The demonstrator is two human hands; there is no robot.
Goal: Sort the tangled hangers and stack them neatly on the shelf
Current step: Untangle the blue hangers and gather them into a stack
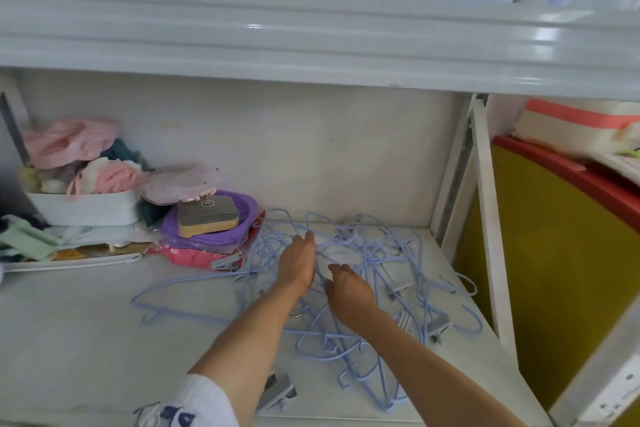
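Note:
A tangle of pale blue wire hangers (384,260) with grey clips lies spread over the right half of the white shelf (86,340). One hanger (162,298) sticks out to the left of the heap. My left hand (298,260) rests palm down on the middle of the tangle, fingers reaching into the wires. Just to its right, my right hand (348,291) curls its fingers around wires of the heap. Whether either hand has closed on a single hanger is hidden by the fingers.
At the back left stand a white bin of pink cloths (83,198), a purple coil with a grey box on it (207,215) and a pink packet (194,255). A loose grey clip (277,392) lies at the front edge. An upper shelf (311,45) overhangs; a yellow panel (554,270) stands right.

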